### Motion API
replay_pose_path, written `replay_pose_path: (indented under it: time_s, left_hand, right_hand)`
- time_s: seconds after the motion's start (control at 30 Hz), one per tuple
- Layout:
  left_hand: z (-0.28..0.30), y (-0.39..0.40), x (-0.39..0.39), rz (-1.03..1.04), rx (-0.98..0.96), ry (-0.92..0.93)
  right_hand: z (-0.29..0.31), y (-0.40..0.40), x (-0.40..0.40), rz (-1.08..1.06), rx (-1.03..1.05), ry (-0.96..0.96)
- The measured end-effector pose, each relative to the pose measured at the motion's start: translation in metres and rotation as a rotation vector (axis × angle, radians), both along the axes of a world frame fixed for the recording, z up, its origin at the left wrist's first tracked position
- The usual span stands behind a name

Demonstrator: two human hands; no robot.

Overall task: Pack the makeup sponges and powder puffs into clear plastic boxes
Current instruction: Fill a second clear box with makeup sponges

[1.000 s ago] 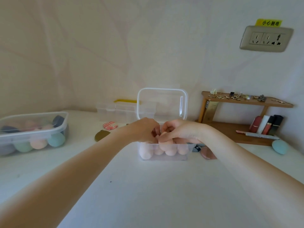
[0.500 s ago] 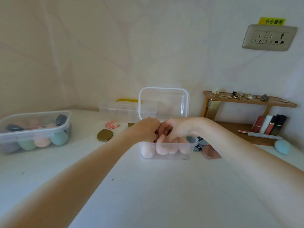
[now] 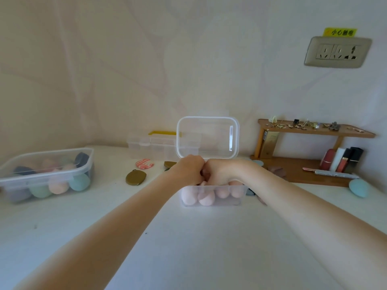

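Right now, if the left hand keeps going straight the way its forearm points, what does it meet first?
Probably the right hand: the left hand already sits knuckle to knuckle with it above the small clear plastic box of pink egg-shaped makeup sponges. Past that comes the box's raised clear lid, though depth is unclear.

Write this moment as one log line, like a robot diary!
step: packing | hands: both over small box | inside: pink sponges | lid: up

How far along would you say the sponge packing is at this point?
Pink sponges already fill the small clear box, lid up. The left hand and right hand work over its opening; whether they hold anything is hidden. Left loose: olive puff, striped puff, blue sponge.
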State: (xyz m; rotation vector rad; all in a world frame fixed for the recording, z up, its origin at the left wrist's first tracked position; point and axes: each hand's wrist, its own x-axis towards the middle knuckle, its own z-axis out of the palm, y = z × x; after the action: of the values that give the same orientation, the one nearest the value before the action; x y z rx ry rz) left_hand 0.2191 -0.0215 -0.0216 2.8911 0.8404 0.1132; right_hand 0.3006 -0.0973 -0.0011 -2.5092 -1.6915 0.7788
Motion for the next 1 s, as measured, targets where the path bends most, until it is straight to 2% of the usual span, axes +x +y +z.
replay_pose_path:
  time_s: [0.07,0.17,0.3,0.37,0.43,0.5,0.67,0.73,0.83,1.0]
  left_hand:
    - [0.009,0.002,-0.001,0.006,-0.073,0.041]
    - [0.028,-0.002,-0.003,0.040,-0.069,0.021]
    - [0.042,-0.008,0.000,0.057,0.011,-0.222]
    - [0.045,-0.013,0.003,0.030,-0.045,-0.304]
    - [0.047,-0.021,0.005,0.027,-0.064,-0.273]
    - [0.046,-0.027,0.004,0.030,-0.086,-0.204]
    - [0.043,-0.025,-0.002,0.062,-0.196,-0.094]
    - [0.040,-0.024,-0.003,0.063,-0.243,-0.089]
    - [0.035,-0.029,-0.004,0.005,-0.328,-0.100]
    - [0.028,-0.033,-0.003,-0.048,-0.231,0.035]
  right_hand:
    - [0.008,-0.007,0.006,-0.018,-0.050,0.126]
    - [0.014,-0.018,0.016,-0.002,0.149,0.194]
    - [0.010,-0.028,0.022,-0.097,0.490,0.426]
    - [0.005,-0.030,0.020,-0.083,0.487,0.356]
    - [0.000,-0.029,0.015,-0.087,0.472,0.324]
    - [-0.001,-0.031,0.015,-0.170,0.506,0.374]
    - [0.000,-0.041,0.028,-0.329,0.816,0.789]
    - [0.001,-0.044,0.031,-0.338,0.857,0.766]
    - [-0.001,-0.048,0.028,-0.276,0.783,0.594]
    - [-0.003,-0.044,0.027,-0.231,0.679,0.363]
